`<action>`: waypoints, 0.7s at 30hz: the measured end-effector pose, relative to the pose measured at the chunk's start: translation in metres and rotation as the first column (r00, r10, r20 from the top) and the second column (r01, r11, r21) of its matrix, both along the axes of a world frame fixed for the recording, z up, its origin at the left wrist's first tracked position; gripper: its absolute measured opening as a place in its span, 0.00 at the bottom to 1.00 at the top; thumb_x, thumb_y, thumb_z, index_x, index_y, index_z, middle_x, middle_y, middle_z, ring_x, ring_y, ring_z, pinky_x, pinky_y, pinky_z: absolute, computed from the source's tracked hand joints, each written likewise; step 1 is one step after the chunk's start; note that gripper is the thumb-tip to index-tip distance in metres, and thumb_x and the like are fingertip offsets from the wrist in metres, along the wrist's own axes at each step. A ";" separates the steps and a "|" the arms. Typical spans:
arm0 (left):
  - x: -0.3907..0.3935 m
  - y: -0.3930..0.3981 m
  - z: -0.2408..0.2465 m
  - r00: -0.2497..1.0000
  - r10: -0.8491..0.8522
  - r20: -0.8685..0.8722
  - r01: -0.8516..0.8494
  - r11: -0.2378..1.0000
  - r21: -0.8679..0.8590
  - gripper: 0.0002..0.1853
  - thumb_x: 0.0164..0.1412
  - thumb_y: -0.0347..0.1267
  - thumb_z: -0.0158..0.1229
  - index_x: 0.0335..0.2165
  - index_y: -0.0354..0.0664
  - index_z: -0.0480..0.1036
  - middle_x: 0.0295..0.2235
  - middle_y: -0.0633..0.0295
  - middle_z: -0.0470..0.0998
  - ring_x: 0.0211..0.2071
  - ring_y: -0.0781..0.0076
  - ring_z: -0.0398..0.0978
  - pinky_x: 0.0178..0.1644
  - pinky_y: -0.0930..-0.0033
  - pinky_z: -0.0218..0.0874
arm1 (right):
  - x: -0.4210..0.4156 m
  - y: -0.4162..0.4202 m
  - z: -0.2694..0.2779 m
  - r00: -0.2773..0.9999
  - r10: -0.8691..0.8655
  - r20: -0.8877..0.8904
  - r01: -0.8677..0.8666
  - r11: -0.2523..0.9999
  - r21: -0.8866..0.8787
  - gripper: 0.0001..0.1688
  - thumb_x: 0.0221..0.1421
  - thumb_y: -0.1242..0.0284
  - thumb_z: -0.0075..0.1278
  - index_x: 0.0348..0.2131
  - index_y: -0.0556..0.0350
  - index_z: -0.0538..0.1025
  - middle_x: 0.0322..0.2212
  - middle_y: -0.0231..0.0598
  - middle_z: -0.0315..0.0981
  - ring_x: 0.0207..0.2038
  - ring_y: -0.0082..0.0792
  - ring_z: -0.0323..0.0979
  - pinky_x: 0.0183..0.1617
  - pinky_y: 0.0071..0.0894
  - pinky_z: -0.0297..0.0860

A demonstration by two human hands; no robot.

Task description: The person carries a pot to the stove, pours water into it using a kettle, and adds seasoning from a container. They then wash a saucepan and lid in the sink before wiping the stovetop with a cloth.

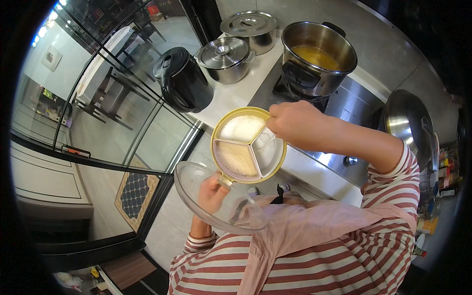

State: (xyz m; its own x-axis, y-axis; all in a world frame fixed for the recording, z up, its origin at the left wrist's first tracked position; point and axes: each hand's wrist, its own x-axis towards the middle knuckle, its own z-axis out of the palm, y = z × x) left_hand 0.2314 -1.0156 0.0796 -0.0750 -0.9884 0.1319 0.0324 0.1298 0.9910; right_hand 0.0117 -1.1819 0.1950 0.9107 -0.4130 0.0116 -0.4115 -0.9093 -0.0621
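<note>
My left hand grips the near edge, by the hinge, of a round three-part seasoning box with a yellow rim. Its clear lid hangs open below, over my left hand. White granules fill one compartment, tan granules another; the third, on the right, holds something white. Above that third part is my right hand, its fingers pinched on what looks like the handle of a small clear spoon. An open steel pot of yellowish liquid stands on the gas hob beyond my right hand.
On the counter stand a black kettle-like jug and two lidded steel pots. A wok sits at the right of the hob, near bottles and jars. A black-framed glass partition is on the left.
</note>
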 end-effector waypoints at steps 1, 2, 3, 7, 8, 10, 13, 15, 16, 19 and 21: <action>-0.001 0.000 0.001 1.000 0.015 0.003 -0.015 1.000 0.016 0.11 0.53 0.33 0.49 0.29 0.34 0.67 0.26 0.68 0.68 0.27 0.82 0.61 0.30 0.81 0.53 | -0.002 0.001 0.002 0.998 -0.020 0.056 0.015 0.995 0.095 0.03 0.40 0.77 0.46 0.21 0.60 0.70 0.22 0.42 0.65 0.27 0.41 0.67 0.26 0.35 0.64; -0.004 -0.001 0.004 1.000 0.030 0.006 -0.030 0.999 0.032 0.11 0.53 0.34 0.49 0.29 0.34 0.68 0.26 0.68 0.67 0.26 0.82 0.61 0.30 0.81 0.53 | -0.004 0.002 0.007 0.993 -0.046 0.108 0.025 0.982 0.190 0.04 0.41 0.77 0.46 0.21 0.60 0.70 0.21 0.42 0.65 0.26 0.43 0.67 0.27 0.35 0.64; -0.005 -0.002 0.007 0.999 0.043 0.009 -0.043 0.998 0.048 0.12 0.53 0.34 0.49 0.30 0.34 0.68 0.26 0.69 0.67 0.26 0.83 0.61 0.30 0.81 0.52 | -0.006 0.004 0.010 0.984 -0.079 0.159 0.031 0.959 0.283 0.04 0.42 0.77 0.46 0.21 0.61 0.70 0.21 0.43 0.65 0.25 0.44 0.67 0.27 0.35 0.64; -0.002 -0.006 0.011 0.999 0.041 0.027 -0.043 0.997 0.062 0.13 0.53 0.35 0.49 0.31 0.34 0.68 0.25 0.69 0.66 0.25 0.83 0.60 0.28 0.82 0.51 | -0.016 0.011 0.015 0.967 -0.084 0.239 0.026 0.971 0.237 0.08 0.43 0.77 0.44 0.18 0.66 0.70 0.18 0.51 0.67 0.24 0.48 0.68 0.27 0.39 0.64; -0.002 -0.007 0.013 0.998 0.047 0.029 -0.049 0.997 0.065 0.13 0.53 0.35 0.49 0.31 0.34 0.68 0.25 0.69 0.66 0.25 0.84 0.60 0.28 0.82 0.51 | -0.017 0.012 0.015 0.971 -0.093 0.222 0.038 0.970 0.239 0.08 0.43 0.77 0.44 0.18 0.66 0.70 0.18 0.51 0.67 0.24 0.49 0.68 0.28 0.40 0.64; -0.002 -0.010 0.017 0.998 0.050 0.031 -0.052 0.996 0.068 0.14 0.52 0.36 0.50 0.31 0.34 0.68 0.24 0.70 0.66 0.24 0.84 0.59 0.28 0.82 0.51 | -0.020 0.013 0.014 0.966 -0.116 0.231 0.056 0.967 0.250 0.08 0.43 0.77 0.44 0.18 0.65 0.69 0.19 0.51 0.67 0.24 0.49 0.67 0.28 0.41 0.64; -0.001 -0.016 0.020 0.998 0.052 0.045 -0.055 0.997 0.060 0.14 0.51 0.36 0.51 0.30 0.34 0.68 0.23 0.69 0.66 0.23 0.83 0.59 0.27 0.81 0.51 | -0.020 0.012 0.002 0.935 -0.167 0.312 0.078 0.957 0.278 0.06 0.42 0.77 0.45 0.18 0.64 0.69 0.19 0.49 0.67 0.23 0.48 0.67 0.28 0.39 0.64; -0.003 -0.021 0.021 0.996 0.058 0.066 -0.061 0.997 0.047 0.14 0.51 0.37 0.51 0.29 0.34 0.68 0.23 0.67 0.66 0.23 0.82 0.60 0.27 0.81 0.51 | -0.019 0.015 -0.013 0.903 -0.220 0.370 0.110 0.949 0.295 0.05 0.41 0.77 0.47 0.20 0.62 0.70 0.19 0.45 0.66 0.23 0.45 0.66 0.27 0.35 0.63; -0.004 -0.024 0.023 0.991 0.071 0.115 -0.077 0.996 0.041 0.15 0.50 0.37 0.51 0.29 0.33 0.68 0.23 0.66 0.66 0.23 0.82 0.60 0.27 0.80 0.52 | -0.018 0.015 -0.020 0.888 -0.237 0.395 0.123 0.948 0.294 0.03 0.40 0.78 0.47 0.20 0.62 0.70 0.19 0.45 0.67 0.23 0.45 0.66 0.26 0.34 0.64; -0.006 -0.032 0.027 0.969 0.097 0.228 -0.103 0.995 0.015 0.15 0.50 0.37 0.52 0.27 0.33 0.67 0.23 0.62 0.67 0.22 0.80 0.61 0.26 0.79 0.52 | -0.022 0.009 -0.029 0.821 -0.265 0.506 0.069 0.926 0.372 0.03 0.41 0.79 0.47 0.21 0.63 0.71 0.17 0.43 0.68 0.20 0.38 0.68 0.23 0.28 0.65; -0.002 -0.036 0.023 0.960 0.092 0.265 -0.093 0.996 -0.007 0.15 0.50 0.38 0.52 0.26 0.32 0.67 0.23 0.60 0.67 0.22 0.78 0.61 0.26 0.77 0.53 | -0.027 0.010 -0.019 0.767 -0.519 0.377 0.162 0.726 0.669 0.04 0.43 0.79 0.47 0.21 0.64 0.71 0.16 0.40 0.69 0.18 0.30 0.69 0.22 0.24 0.65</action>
